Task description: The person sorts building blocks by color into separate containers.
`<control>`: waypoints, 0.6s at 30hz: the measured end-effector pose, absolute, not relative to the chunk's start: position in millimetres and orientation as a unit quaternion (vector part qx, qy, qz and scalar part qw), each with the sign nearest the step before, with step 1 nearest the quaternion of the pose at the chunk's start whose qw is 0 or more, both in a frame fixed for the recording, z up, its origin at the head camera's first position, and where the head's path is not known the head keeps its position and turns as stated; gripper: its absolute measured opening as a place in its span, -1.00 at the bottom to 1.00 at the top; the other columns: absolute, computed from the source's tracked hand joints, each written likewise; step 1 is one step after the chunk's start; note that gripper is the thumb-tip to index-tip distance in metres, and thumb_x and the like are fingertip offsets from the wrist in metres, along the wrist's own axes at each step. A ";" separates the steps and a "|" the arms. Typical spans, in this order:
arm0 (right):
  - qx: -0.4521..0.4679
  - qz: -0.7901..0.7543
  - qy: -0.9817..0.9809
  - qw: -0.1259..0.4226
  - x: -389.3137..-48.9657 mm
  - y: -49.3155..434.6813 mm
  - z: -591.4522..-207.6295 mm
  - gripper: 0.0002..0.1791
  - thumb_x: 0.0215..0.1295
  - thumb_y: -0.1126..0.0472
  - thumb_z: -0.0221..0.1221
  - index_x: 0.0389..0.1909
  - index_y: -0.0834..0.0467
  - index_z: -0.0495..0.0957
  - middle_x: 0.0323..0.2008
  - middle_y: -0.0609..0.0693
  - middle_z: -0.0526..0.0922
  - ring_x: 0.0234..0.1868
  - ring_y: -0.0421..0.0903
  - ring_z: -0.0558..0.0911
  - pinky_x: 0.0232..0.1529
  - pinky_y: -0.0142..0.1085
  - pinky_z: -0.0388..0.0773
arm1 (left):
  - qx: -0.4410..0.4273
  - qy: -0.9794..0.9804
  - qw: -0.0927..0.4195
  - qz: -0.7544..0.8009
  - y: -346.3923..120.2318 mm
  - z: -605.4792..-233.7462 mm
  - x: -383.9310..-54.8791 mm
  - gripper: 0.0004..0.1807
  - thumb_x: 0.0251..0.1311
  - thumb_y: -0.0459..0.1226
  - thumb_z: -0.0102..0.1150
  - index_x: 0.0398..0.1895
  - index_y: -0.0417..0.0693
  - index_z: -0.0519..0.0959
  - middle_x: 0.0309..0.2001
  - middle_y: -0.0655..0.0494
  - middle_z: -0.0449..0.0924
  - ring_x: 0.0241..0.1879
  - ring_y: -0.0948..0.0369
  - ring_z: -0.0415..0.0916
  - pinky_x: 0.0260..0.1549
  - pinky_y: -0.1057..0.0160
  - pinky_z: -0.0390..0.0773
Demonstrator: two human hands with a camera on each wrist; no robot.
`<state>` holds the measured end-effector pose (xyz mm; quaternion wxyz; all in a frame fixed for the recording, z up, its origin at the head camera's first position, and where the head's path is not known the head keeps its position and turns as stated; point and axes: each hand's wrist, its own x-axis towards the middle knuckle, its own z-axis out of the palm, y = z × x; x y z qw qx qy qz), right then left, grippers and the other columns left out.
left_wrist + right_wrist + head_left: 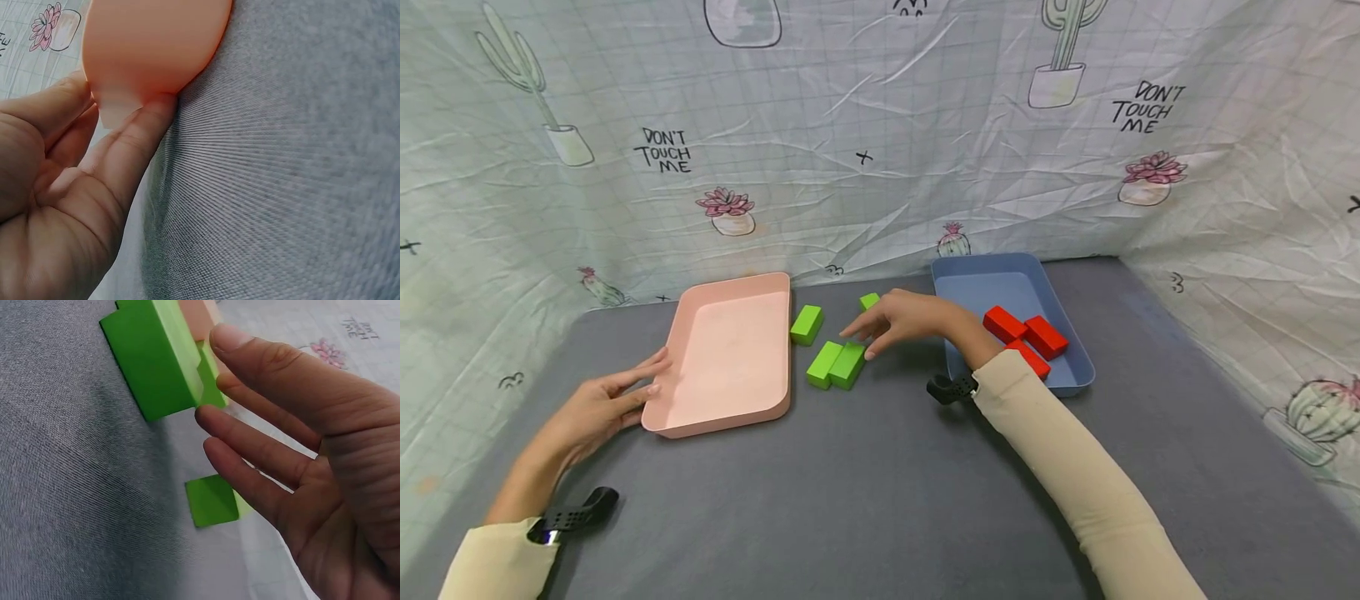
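At the left, a pink tray (730,358) lies on the grey table. My left hand (602,408) holds its near left edge, with fingertips over the rim and others against the outer wall (156,44). The right hand (902,321) hovers over several green blocks, its fingers spread and slightly bent, holding nothing. Two green blocks (847,365) lie side by side just below its fingertips. Another green block (807,325) is next to the tray's right wall, and one more green block (869,301) lies behind the hand, partly hidden. In the right wrist view, the fingertips come close to a green block (150,362).
A blue tray (985,279) stands at the right, with three red blocks (1046,337) in it; the right forearm partly covers its near side. Behind the table hangs a printed cloth (865,108). Grey tabletop (820,500) stretches in front of the trays.
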<state>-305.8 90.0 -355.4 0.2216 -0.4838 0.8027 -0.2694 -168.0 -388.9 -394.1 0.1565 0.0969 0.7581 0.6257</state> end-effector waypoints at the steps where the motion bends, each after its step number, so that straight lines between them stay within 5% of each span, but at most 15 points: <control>1: -0.481 -0.270 0.803 0.225 -306.5 88.5 -356.6 -0.41 0.28 0.13 0.40 0.34 0.06 0.55 0.23 -0.03 0.64 0.20 -0.10 0.64 0.18 -0.32 0.57 | 0.098 0.759 0.157 0.625 -388.4 -393.7 -168.3 -0.35 0.52 -0.41 0.00 0.57 -0.33 0.04 0.64 0.33 -0.17 0.29 0.69 0.26 0.09 0.37 0.57; 10: -0.466 -0.306 0.787 0.266 -308.4 82.4 -370.2 -0.51 0.22 0.31 0.43 0.20 0.15 0.61 0.16 0.01 0.65 0.15 -0.07 0.65 0.16 -0.29 0.59 | 0.082 0.793 0.158 0.583 -383.1 -390.6 -170.9 -0.30 0.48 -0.34 0.10 0.57 -0.27 0.07 0.63 0.29 -0.17 0.26 0.72 0.26 0.07 0.38 0.59; 18: -0.501 -0.262 0.783 0.260 -309.8 76.7 -381.5 -0.58 0.21 0.20 0.46 0.08 0.11 0.63 0.14 -0.05 0.63 0.21 -0.15 0.58 0.24 -0.30 0.51 | 0.094 0.783 0.156 0.595 -385.5 -391.6 -168.9 -0.33 0.50 -0.39 0.06 0.56 -0.33 0.06 0.63 0.30 -0.17 0.28 0.72 0.24 0.07 0.38 0.58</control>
